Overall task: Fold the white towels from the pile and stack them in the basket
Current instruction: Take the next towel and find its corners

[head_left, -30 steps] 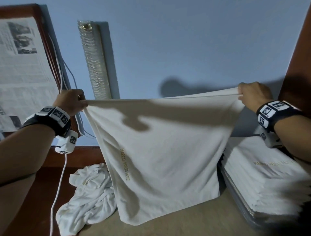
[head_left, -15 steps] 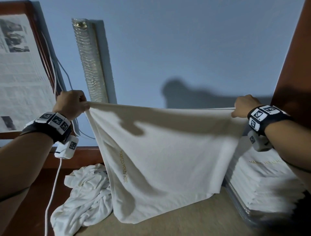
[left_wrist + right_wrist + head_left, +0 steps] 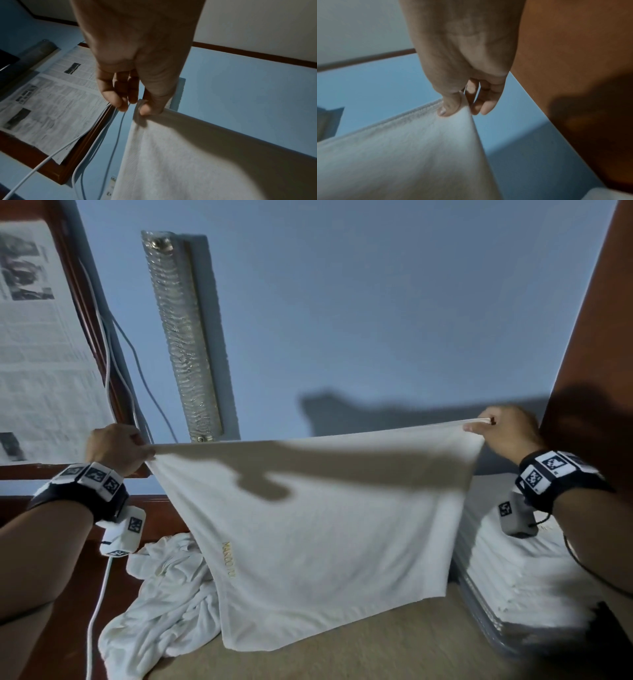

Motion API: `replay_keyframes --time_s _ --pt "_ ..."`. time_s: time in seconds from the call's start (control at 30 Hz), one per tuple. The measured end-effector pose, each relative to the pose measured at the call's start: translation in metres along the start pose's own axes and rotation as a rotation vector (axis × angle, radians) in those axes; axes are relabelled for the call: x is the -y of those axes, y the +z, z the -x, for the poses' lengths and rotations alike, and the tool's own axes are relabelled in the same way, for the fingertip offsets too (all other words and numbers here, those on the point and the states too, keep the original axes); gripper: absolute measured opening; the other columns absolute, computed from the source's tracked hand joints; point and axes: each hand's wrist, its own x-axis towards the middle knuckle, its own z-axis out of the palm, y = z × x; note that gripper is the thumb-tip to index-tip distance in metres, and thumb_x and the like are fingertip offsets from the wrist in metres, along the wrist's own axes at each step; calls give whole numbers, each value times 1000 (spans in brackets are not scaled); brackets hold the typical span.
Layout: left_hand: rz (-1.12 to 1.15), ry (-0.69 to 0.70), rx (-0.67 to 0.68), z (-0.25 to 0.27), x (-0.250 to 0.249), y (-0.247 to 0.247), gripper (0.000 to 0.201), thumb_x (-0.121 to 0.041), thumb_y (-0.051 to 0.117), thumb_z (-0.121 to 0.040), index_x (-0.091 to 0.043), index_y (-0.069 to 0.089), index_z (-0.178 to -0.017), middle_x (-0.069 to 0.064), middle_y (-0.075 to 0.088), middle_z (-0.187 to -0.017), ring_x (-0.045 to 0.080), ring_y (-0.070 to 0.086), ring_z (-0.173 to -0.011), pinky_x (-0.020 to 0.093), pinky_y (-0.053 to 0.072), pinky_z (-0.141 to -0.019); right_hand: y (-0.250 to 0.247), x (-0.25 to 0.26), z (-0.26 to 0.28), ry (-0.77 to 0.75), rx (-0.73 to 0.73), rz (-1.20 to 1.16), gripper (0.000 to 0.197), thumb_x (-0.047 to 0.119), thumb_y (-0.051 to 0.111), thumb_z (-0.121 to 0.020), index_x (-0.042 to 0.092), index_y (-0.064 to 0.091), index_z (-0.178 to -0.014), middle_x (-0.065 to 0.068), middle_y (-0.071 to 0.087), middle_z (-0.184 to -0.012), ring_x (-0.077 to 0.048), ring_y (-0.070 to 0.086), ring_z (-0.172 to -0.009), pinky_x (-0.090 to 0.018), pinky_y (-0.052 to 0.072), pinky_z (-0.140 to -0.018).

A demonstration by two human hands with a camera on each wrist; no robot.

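A white towel (image 3: 325, 542) with gold lettering hangs stretched in the air between my two hands, its lower edge resting on the beige surface. My left hand (image 3: 120, 450) pinches its top left corner (image 3: 142, 109). My right hand (image 3: 496, 429) pinches the top right corner (image 3: 452, 108) between thumb and fingers. A crumpled pile of white towels (image 3: 164, 607) lies lower left, partly behind the hanging towel. At the right, a stack of folded white towels (image 3: 524, 577) sits in a grey basket (image 3: 486, 631).
A blue wall is close behind the towel, with a glass wall lamp (image 3: 181, 337), white cables (image 3: 116, 344) and a wood-framed newspaper (image 3: 37, 354) at left. A brown wooden panel (image 3: 596, 337) stands at right. Beige surface (image 3: 359, 652) lies below.
Both hands have dropped lower and spread a little wider, pulling the towel's top edge taut. The towel's bottom edge now rests further down on the beige surface.
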Motion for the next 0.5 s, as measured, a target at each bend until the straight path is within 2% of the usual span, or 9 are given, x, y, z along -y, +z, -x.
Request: replay_keyframes --time_s 0.07,0.13,0.17,0.2,0.23,0.27,0.37,0.43,0.5 --pt "86 -55 -9 10 -6 -3 20 -26 83 -84 -11 73 -74 6 66 -62 24 63 -59 29 48 -52 5 1 6 12 -98 -163 22 38 79 -88 16 74 -90 -5 72 -79 -29 70 -81 -35 52 -78" --pt "304 -151 0 19 -12 -2 11 -13 72 -93 -3 72 -90 10 65 -65 17 63 -47 24 51 -39 13 2 12 38 -175 -414 13 32 76 -92 19 74 -95 -4 75 -85 -28 73 -76 -44 62 -81" --pt "465 -226 10 23 -15 0 7 -8 66 -96 -2 69 -97 12 67 -69 14 65 -43 22 56 -44 17 3 16 55 -193 -533 8 29 73 -93 22 75 -95 -3 75 -87 -28 74 -76 -45 63 -81" --pt "656 -312 22 25 -17 3 9 -4 61 -98 -2 67 -103 17 71 -74 17 70 -47 32 64 -56 21 1 17 67 -210 -627 5 28 71 -94 27 75 -93 1 75 -89 -26 74 -76 -45 63 -81" --pt "819 -376 14 25 -17 6 14 -2 55 -98 -4 65 -108 21 74 -80 24 75 -58 47 66 -72 23 1 18 76 -231 -702 8 30 69 -93 32 76 -91 5 75 -90 -21 74 -76 -43 63 -81" --pt "920 -409 -3 27 -19 7 18 0 51 -97 -6 63 -109 23 75 -85 29 78 -67 55 63 -82 25 0 19 87 -254 -760 10 33 67 -92 38 75 -90 9 75 -90 -15 72 -76 -42 62 -82" --pt "1148 -410 -88 30 -27 0 16 0 48 -94 -8 61 -98 28 72 -103 24 77 -69 43 65 -81 21 8 22 92 -333 -900 12 33 63 -92 36 74 -96 6 76 -93 -6 65 -75 -38 56 -76" --pt "1234 -382 -125 29 -38 -6 6 -10 58 -93 -13 62 -93 25 71 -108 29 77 -83 44 64 -86 14 25 27 75 -303 -1037 17 24 57 -98 32 73 -98 -5 77 -103 -13 67 -81 -34 51 -73" --pt "1252 -303 -147 30 -53 -13 9 -16 71 -90 -18 62 -89 13 70 -97 31 74 -96 40 63 -88 6 47 32 34 -222 -1152 26 17 51 -103 33 70 -94 -5 75 -99 -24 67 -87 -33 50 -70"
